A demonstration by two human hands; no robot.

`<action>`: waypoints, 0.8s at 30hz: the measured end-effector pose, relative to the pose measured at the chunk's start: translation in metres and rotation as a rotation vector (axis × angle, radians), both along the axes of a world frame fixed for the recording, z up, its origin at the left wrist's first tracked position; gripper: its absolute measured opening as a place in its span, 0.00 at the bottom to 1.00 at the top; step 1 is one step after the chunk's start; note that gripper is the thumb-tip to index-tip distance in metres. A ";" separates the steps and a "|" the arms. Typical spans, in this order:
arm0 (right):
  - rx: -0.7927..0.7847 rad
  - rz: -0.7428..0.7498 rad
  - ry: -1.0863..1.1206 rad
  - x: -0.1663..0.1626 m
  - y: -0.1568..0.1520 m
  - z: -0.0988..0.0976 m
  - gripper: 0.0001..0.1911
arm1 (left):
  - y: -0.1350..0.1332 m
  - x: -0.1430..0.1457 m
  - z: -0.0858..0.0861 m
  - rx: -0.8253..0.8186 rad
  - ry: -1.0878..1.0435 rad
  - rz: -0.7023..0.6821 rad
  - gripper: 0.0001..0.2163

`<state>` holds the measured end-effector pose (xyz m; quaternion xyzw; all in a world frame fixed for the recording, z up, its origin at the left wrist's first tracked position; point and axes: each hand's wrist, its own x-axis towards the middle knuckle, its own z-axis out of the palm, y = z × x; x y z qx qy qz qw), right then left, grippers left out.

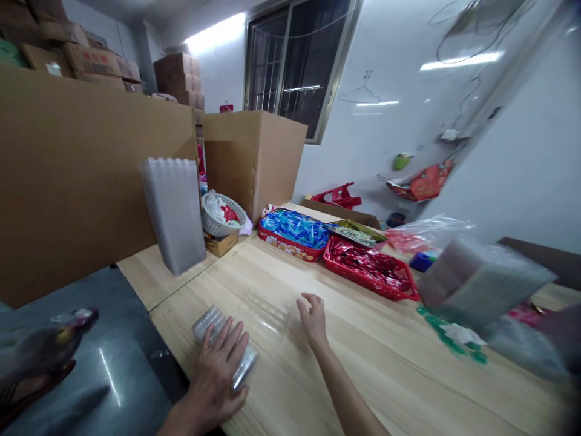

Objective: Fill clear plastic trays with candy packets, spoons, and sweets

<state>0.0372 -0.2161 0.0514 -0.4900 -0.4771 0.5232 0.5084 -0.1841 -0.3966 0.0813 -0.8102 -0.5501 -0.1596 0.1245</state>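
Observation:
My left hand lies palm down with fingers spread on a small clear plastic tray or stack with ridged compartments, near the table's left edge. The hand hides the middle of it. A thin, see-through plastic tray rests on the wooden table, its outline hard to make out. At its right end is my right hand, fingers bent and thumb apart, with nothing plainly held. Whether it touches the clear tray I cannot tell.
Beyond my hands stand a red-rimmed tin of blue packets, a red basket of red packets and a tin of pale pieces. A tall stack of clear trays rises left; another plastic stack is right. Cardboard boxes border the back.

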 end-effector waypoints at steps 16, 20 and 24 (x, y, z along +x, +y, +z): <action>-0.195 0.655 0.296 -0.047 -0.105 0.034 0.13 | -0.002 -0.004 0.008 -0.057 0.015 -0.031 0.37; -0.225 0.654 0.337 -0.050 -0.109 0.037 0.12 | -0.002 -0.005 0.009 -0.036 0.021 -0.048 0.36; -0.296 0.657 0.403 -0.052 -0.111 0.037 0.11 | -0.002 -0.005 0.011 -0.023 0.016 -0.060 0.35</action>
